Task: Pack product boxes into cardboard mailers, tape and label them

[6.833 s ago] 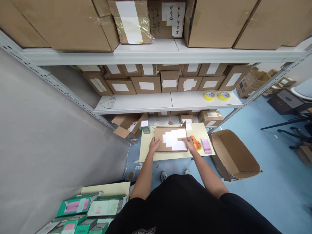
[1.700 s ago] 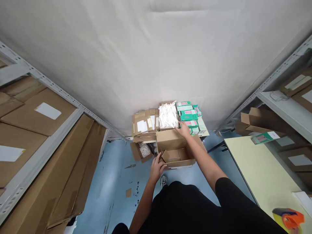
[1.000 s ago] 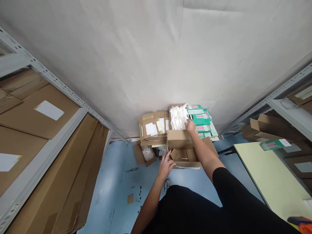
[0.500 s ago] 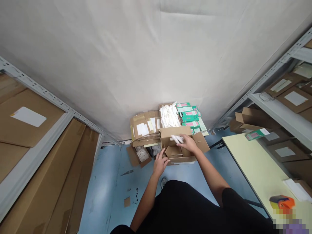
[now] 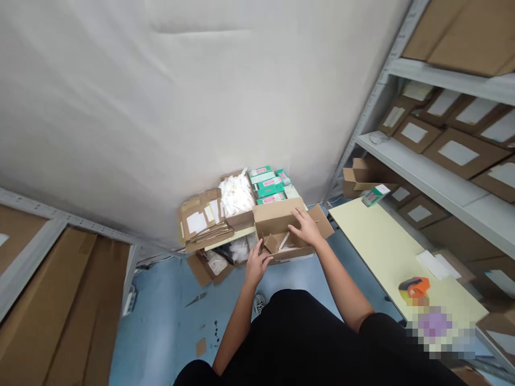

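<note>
An opened cardboard box (image 5: 277, 212) stands in front of me with its flaps spread. Inside lie slim white pieces (image 5: 285, 240), too small to name, beside a loose inner cardboard flap (image 5: 272, 244). Over the right part of the box, my right hand (image 5: 308, 228) has its fingers apart and holds nothing. My left hand (image 5: 256, 264) is at the near left corner, fingers spread close to the box edge; whether they touch it I cannot tell. Behind the box is a carton heaped with white pieces (image 5: 236, 194), with green and pink boxes (image 5: 270, 185) to its right.
Flattened cardboard (image 5: 205, 220) is stacked left of the white heap, above an open carton (image 5: 201, 268) on the floor. A pale table (image 5: 366, 236) on my right bears a tape dispenser (image 5: 416, 289) and a green box (image 5: 374, 195). Shelves with cartons (image 5: 456, 153) flank both sides.
My right hand has let go of the white pieces, and white pieces now show inside the box. My view has turned to the right. The left hand stays at the box's near left corner.
</note>
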{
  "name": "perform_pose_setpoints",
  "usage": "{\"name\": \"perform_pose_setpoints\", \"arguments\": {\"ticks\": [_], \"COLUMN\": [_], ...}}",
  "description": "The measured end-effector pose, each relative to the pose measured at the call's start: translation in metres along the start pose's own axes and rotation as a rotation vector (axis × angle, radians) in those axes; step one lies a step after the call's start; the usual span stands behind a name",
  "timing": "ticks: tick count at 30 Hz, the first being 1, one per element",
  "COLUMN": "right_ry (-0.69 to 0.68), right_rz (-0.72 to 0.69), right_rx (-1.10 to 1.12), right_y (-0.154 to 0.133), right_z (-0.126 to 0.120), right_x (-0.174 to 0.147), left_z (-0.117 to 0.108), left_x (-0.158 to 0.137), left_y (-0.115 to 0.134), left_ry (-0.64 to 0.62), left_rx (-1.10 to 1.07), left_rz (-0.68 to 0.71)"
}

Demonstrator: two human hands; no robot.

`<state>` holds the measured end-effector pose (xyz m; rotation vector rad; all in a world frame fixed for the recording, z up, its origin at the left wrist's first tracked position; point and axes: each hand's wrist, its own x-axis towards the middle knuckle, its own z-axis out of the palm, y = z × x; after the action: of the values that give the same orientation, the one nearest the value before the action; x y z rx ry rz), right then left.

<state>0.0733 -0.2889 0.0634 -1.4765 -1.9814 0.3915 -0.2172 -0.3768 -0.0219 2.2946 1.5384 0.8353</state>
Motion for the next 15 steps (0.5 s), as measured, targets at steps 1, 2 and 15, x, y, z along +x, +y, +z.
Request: {"name": "perform_pose_setpoints", "arguments": {"ticks": [1, 2, 15], "right_ry": [0.023, 0.049, 0.485], "right_rz": [0.011, 0.028, 0.549], "right_rx": [-0.010, -0.021, -0.175], "right_y": [0.013, 0.028, 0.192], "right_z": [-0.013, -0.025, -0.180], "right_x": [-0.008, -0.017, -0.195], "left_z": [0.010, 0.021, 0.203], "left_x": [0.009, 0.018, 0.162], "left_y": [0.011, 0.022, 0.198], "left_ry": [-0.003, -0.007, -0.327], "left_rx": [-0.004, -0.010, -0.240], "left_rz": [0.030, 0.062, 0.537]}}
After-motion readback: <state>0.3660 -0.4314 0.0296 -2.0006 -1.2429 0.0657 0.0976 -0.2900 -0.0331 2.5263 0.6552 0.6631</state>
